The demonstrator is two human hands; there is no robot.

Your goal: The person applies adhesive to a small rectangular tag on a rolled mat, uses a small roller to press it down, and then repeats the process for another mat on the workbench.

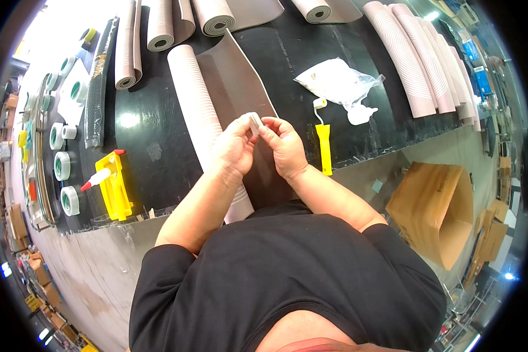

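Glossy black tabletop [152,117], reflecting overhead light. Grey concrete floor [100,276], scuffed, below its near edge. Open brown cardboard box [437,211] on the floor at right, flattened cardboard [490,234] beside it. Stacked boxes [35,287] along the left edge. Bright glare at upper left.

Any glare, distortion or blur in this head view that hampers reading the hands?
Head view: fisheye bends the black table edge and the rolls toward the rim; glare blows out the top-left corner and spots the tabletop; the left hand and right hand, pinching a small white piece, are sharp and evenly lit.
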